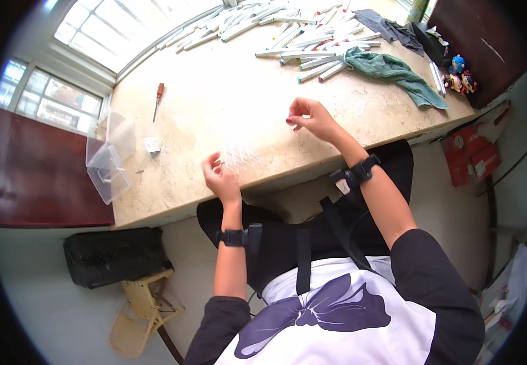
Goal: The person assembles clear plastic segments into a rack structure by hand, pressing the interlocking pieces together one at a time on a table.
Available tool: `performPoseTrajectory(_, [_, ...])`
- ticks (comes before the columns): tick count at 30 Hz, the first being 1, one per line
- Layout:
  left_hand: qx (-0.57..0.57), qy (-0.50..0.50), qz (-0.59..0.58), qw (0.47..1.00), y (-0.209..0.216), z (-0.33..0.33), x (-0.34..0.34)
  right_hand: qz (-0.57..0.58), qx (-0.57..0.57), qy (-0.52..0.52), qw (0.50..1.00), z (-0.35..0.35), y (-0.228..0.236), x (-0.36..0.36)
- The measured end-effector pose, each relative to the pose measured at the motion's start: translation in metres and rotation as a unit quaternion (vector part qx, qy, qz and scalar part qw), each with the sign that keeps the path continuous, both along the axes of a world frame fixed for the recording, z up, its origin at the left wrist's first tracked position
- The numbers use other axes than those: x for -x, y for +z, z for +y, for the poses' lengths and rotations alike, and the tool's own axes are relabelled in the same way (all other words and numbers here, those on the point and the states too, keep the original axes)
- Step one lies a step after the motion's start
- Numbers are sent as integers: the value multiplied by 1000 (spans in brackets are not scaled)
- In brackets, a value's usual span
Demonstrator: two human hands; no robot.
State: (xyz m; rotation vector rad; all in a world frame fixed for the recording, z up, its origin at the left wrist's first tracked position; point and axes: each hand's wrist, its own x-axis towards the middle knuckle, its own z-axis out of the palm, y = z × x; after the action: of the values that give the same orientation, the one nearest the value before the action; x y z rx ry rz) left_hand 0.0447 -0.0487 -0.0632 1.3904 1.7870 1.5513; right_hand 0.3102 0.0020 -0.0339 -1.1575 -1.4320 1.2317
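A clear plastic grid (240, 157), washed out by glare, is at the near part of the stone counter. My left hand (219, 177) is at its left edge, fingers curled in and seeming to grip it. Farther right and a little higher, my right hand (316, 120) hovers over the counter with thumb and fingers pinched together. A small dark red spot shows at those fingertips; whether it is a held piece or a nail I cannot tell.
Many grey markers (312, 53) lie heaped at the back, beside a green cloth (391, 70). On the left are a screwdriver (158, 100), a small white box (152, 145) and a clear plastic container (108, 167). Small figurines (460, 79) stand far right. The counter (172, 182) ends before my lap.
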Motion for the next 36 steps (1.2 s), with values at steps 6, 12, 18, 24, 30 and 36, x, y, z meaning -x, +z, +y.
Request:
performPoseTrajectory(6, [-102, -146, 265, 948, 104, 7, -34, 8, -97, 35, 995, -40, 38, 17])
performPoseTrajectory(12, [-119, -385, 307, 862, 120, 26, -64, 48, -79, 5, 996, -46, 35, 16])
performPoseTrajectory(18, [-91, -407, 176, 892, 97, 32, -70, 68, -62, -6, 996, -42, 17, 12])
performPoseTrajectory(24, [-118, -338, 227, 906, 95, 39, -80, -21, -89, -40, 995, -47, -6, 9])
performPoseTrajectory(30, [-84, -356, 277, 889, 93, 44, -78, -153, -135, -99, 974, -62, -14, 9])
performPoseTrajectory(36, [-29, -223, 403, 887, 99, 51, -28, -187, -156, -100, 965, -55, -9, 8])
